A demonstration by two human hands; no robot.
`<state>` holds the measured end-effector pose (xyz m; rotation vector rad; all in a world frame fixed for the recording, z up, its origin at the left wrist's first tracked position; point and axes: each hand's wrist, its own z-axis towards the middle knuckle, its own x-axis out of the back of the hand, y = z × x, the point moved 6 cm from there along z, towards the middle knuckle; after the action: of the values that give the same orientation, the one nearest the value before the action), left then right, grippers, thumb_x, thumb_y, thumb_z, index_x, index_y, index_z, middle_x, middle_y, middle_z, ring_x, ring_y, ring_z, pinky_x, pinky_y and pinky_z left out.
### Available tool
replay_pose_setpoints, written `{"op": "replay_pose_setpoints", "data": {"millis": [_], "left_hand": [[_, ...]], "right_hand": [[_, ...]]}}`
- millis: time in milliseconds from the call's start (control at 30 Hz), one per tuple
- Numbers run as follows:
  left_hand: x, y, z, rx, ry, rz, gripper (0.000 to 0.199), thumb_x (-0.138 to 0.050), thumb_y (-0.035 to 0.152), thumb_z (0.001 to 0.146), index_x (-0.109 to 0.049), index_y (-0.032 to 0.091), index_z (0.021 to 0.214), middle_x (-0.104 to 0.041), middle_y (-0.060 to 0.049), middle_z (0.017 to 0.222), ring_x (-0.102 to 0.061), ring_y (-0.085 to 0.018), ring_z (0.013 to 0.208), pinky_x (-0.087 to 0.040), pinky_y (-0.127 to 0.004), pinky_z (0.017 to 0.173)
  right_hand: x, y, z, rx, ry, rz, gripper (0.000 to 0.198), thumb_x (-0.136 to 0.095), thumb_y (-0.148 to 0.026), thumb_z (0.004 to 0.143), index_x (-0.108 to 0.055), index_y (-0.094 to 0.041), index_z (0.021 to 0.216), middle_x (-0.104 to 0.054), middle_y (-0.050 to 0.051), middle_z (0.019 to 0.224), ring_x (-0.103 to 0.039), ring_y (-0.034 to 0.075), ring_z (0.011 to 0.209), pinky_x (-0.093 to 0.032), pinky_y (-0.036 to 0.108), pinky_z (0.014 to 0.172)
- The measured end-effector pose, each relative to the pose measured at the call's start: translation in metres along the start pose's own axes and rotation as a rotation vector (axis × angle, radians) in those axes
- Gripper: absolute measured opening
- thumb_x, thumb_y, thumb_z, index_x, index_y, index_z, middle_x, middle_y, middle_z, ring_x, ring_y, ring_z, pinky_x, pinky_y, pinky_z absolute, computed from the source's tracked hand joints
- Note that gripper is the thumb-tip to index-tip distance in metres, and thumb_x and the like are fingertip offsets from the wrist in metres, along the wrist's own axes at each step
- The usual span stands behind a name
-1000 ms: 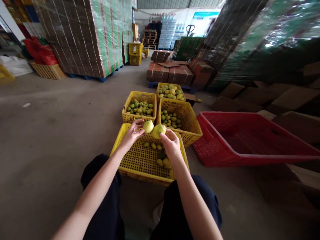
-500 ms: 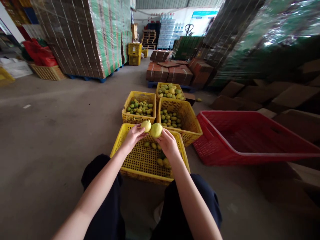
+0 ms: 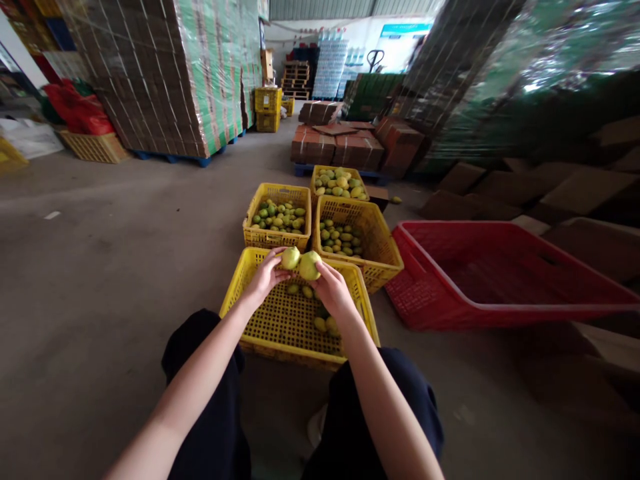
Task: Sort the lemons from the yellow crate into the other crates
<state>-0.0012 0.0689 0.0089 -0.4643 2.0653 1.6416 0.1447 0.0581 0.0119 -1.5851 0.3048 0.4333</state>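
My left hand (image 3: 266,277) grips a yellow-green lemon (image 3: 291,258) in its fingertips. Right beside it, a larger lemon (image 3: 310,265) is held by my right hand (image 3: 332,285). Both fruits are side by side above the far part of the nearest yellow crate (image 3: 270,348), which stands between my knees and the other crates. A few lemons (image 3: 321,325) lie in this crate toward its right side and far end, partly hidden by my right hand and forearm.
Behind stand a left yellow crate (image 3: 247,230) of greener lemons, a right crate (image 3: 385,263) partly filled, and a third, fuller crate (image 3: 315,180). A large red basket (image 3: 450,317) sits to the right. Cardboard stacks (image 3: 336,148) and wrapped pallets (image 3: 215,73) rise farther back.
Both lemons have turned slightly in my fingers and sit a little lower. My hands stay in nearly the same place, and the crates are unchanged.
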Motion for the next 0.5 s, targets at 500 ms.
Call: {"op": "replay_pose_setpoints", "data": {"millis": [500], "left_hand": [[0.007,-0.003,0.002,-0.090,0.063,0.294,0.046,-0.062,0.064,0.079,-0.062,0.018,0.073,-0.054,0.003,0.051,-0.045,-0.007,0.038,-0.030,-0.020,0.040]], "right_hand": [[0.004,0.011,0.003,-0.117,-0.005,0.082,0.037,-0.081,-0.049,0.063,-0.070,-0.021,0.085,-0.066,0.000,0.071,-0.057,0.013,0.061,-0.044,0.022,0.048]]}}
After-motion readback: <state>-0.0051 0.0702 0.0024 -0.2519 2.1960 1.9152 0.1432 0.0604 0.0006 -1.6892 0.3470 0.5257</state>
